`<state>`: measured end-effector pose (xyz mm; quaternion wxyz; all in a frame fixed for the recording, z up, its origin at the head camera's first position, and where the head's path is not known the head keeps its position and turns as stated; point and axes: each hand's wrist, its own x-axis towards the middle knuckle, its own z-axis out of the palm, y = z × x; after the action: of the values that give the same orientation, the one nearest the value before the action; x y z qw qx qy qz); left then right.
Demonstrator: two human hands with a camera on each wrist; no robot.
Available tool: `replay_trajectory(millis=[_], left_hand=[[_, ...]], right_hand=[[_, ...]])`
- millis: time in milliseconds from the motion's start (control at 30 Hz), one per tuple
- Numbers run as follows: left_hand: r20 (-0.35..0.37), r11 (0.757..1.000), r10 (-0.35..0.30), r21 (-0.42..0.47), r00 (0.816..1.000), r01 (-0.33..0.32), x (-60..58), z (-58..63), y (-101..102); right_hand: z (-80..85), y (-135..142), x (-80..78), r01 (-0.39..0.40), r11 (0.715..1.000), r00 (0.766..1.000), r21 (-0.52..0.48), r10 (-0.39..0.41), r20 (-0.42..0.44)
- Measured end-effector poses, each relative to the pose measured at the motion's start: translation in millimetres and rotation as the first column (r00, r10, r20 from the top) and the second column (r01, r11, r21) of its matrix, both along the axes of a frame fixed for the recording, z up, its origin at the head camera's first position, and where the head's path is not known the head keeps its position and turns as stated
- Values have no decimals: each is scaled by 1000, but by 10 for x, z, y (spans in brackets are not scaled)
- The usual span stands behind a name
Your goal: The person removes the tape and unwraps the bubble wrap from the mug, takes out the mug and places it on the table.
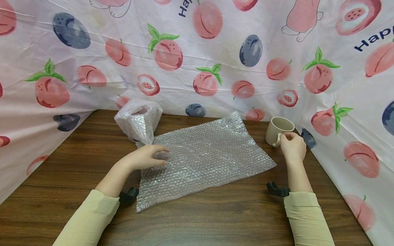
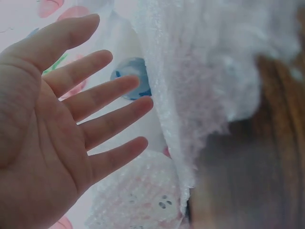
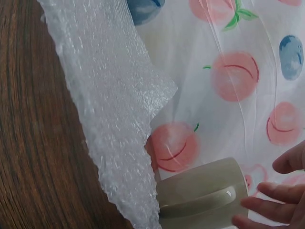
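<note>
A sheet of bubble wrap [image 1: 209,153] lies spread on the wooden table. Over its left edge reaches my left hand [image 1: 147,157], palm turned inward; the left wrist view shows its fingers [image 2: 109,112] spread and holding nothing. At the right stands a beige mug [image 1: 275,131], upright, its handle [image 3: 205,202] facing me. My right hand [image 1: 292,145] is right at the handle and rim in the head view. In the right wrist view, its thumb and fingers [image 3: 271,207] are apart, with fingertips beside the mug's rim.
A bundle wrapped in bubble wrap [image 1: 138,118] sits at the back left, close to the sheet's corner. A white cloth printed with peaches [image 1: 206,82] hangs behind and along both sides of the brown table [image 1: 197,218].
</note>
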<state>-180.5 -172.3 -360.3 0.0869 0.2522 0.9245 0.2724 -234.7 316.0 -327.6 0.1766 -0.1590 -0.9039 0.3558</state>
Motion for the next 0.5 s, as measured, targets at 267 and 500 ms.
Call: replay_trajectory(millis=[267, 500], left_hand=[[-35, 1000, -10, 18, 999, 11, 16, 119, -18], [-73, 996, -5, 87, 997, 12, 23, 199, -103]], right_hand=[[41, -176, 27, -81, 997, 949, -6, 76, -305], [74, -295, 30, -169, 986, 900, 11, 159, -405]])
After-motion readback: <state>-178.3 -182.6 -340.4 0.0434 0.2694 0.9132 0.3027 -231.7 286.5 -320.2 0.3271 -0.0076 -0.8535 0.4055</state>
